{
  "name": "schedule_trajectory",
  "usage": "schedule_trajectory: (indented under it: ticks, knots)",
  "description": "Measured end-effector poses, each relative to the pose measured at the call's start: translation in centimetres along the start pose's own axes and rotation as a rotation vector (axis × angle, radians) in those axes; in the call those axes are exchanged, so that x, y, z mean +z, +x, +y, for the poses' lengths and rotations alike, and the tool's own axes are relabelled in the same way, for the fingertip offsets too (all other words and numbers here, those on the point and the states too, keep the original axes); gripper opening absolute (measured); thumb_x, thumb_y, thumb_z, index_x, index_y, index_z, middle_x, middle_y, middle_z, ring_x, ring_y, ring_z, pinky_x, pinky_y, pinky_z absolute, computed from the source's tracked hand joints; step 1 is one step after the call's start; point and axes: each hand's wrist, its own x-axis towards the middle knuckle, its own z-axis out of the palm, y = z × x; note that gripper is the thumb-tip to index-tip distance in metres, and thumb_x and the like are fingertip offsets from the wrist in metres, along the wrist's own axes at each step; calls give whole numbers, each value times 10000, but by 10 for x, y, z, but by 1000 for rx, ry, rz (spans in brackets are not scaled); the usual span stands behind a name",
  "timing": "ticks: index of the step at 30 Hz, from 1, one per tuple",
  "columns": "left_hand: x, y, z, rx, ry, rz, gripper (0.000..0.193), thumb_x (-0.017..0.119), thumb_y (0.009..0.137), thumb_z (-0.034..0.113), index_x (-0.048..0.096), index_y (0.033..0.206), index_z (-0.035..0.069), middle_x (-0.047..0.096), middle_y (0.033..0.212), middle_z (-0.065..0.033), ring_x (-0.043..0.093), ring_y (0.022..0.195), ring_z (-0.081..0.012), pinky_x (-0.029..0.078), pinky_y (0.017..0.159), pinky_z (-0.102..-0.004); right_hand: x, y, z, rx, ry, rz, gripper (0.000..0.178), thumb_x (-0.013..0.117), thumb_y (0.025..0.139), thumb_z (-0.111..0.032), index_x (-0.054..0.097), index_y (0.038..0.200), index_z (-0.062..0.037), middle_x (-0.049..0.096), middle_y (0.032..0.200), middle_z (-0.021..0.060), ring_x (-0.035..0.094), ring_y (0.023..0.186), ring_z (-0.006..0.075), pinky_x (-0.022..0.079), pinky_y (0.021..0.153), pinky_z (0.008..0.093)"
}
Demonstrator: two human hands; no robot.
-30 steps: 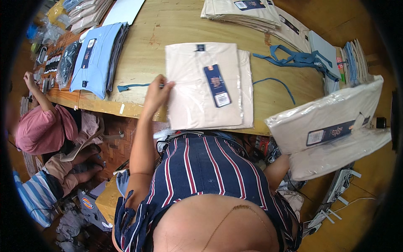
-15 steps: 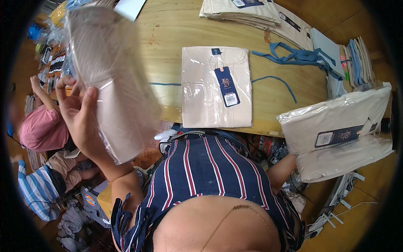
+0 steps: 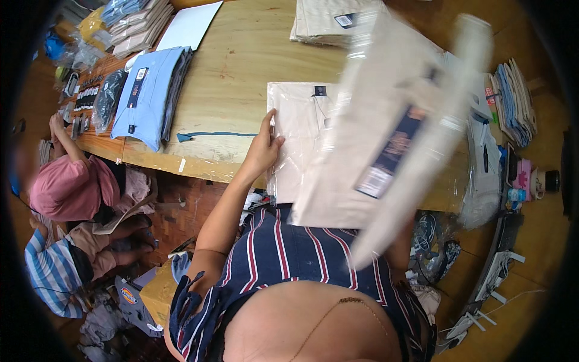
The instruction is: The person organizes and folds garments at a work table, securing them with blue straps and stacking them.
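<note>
A folded cream shirt (image 3: 292, 130) in a clear bag, with a dark neck label, lies on the table near its front edge. My left hand (image 3: 264, 151) rests against its left side, index finger and thumb apart, their tips on the bag. In front of me on the right, a bagged cream shirt (image 3: 344, 181) with a navy hang tag is held up, tilted and blurred by motion. A second pale folded edge shows along its right side. It covers the right part of the shirt on the table. My right hand is hidden behind what it holds up.
On the left of the wooden table (image 3: 223, 90) lie bagged light-blue shirts (image 3: 151, 90), a white sheet (image 3: 190, 27) and a blue cord (image 3: 217, 137). More cream shirts (image 3: 319, 27) are stacked at the back. Two people (image 3: 69, 187) sit at the left.
My left hand has come down from the left to the shirt on the table, and holds no raised bag now. The bagged shirt on the right has swung inward, over the table's front.
</note>
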Motion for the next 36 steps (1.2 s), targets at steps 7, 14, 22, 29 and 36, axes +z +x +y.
schedule_trajectory:
  ticks: [7,14,22,29,36]
  knots:
    - [-13,1,-2,-259,-640,-9,535,343,857,333,221,1258,0,213,1307,-162,261,1181,-231,181,972,-286,56,23,45,138,-448,-303,536,635,695,-102,365,1141,22,475,1074,100,463,960,159,364,835,271]
    - [15,-33,-2,-177,-344,69,759,538,765,268,59,1278,-20,80,1327,-223,82,1240,-286,104,998,-304,44,5,37,-78,-860,-209,696,525,731,4,106,1287,-25,322,1210,186,373,1081,251,344,874,307]
    - [-13,-37,4,-89,-441,-111,725,491,760,89,3,1290,7,23,1350,-173,23,1250,-242,52,996,-281,64,-38,63,125,-508,-305,668,499,752,-61,103,1288,-17,228,1275,145,267,1143,239,183,961,334]
    - [-35,-30,8,4,-204,-174,735,526,738,166,59,1290,33,46,1331,-207,74,1241,-270,99,997,-315,41,-13,53,-73,-1085,-326,598,433,825,-223,115,1287,-15,160,1319,163,167,1212,267,134,983,358]
    - [-26,127,41,113,460,-341,545,258,834,470,535,949,14,522,978,-155,453,979,-269,330,837,-363,132,161,14,-211,-1635,-623,483,310,873,-299,299,1207,49,300,1263,197,276,1183,271,213,958,309]
